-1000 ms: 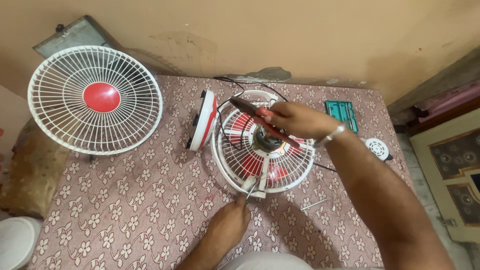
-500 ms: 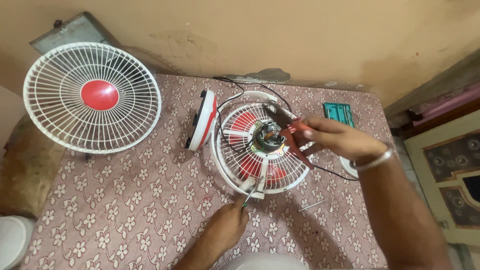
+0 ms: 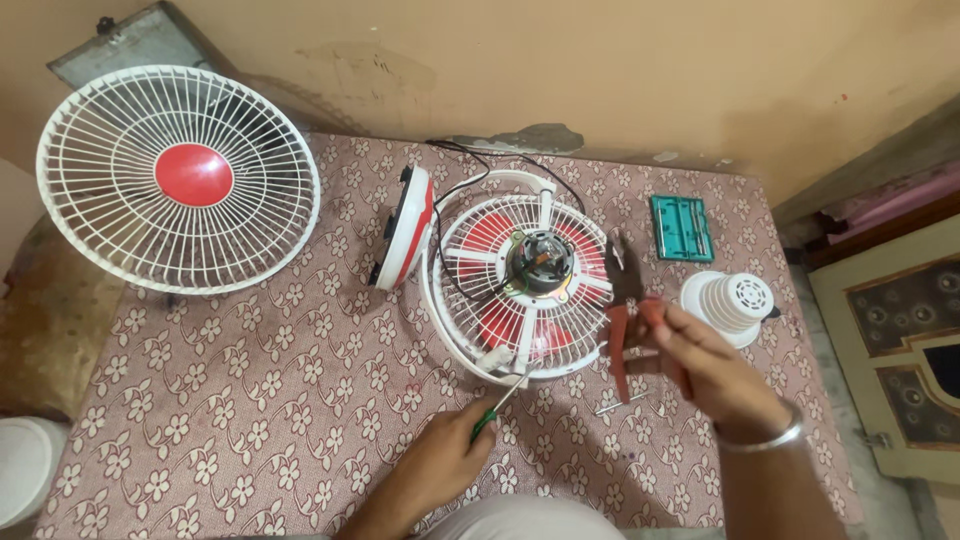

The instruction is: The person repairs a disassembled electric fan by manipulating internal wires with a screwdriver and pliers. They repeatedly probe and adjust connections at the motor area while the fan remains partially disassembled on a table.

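A small fan lies face down on the floral cloth, its white rear grill [image 3: 520,290] up, red blades under it and the bare motor [image 3: 538,262] in the middle. My left hand [image 3: 440,462] grips a green-handled screwdriver [image 3: 495,408] whose tip rests at the grill's lower rim. My right hand [image 3: 700,365] holds red-handled pliers [image 3: 620,320] just right of the grill, jaws pointing away from me. A black cord [image 3: 470,190] loops from the motor toward the wall.
A white front grill with a red centre [image 3: 180,180] leans at the left. A red and white fan base [image 3: 405,240] stands beside the fan. A green bit case [image 3: 682,226] and a white motor cover [image 3: 728,302] lie at the right. A loose screw [image 3: 620,403] sits near the pliers.
My right hand has carried the pliers from over the motor out to the right side of the grill. My left hand has kept the screwdriver at the lower rim.
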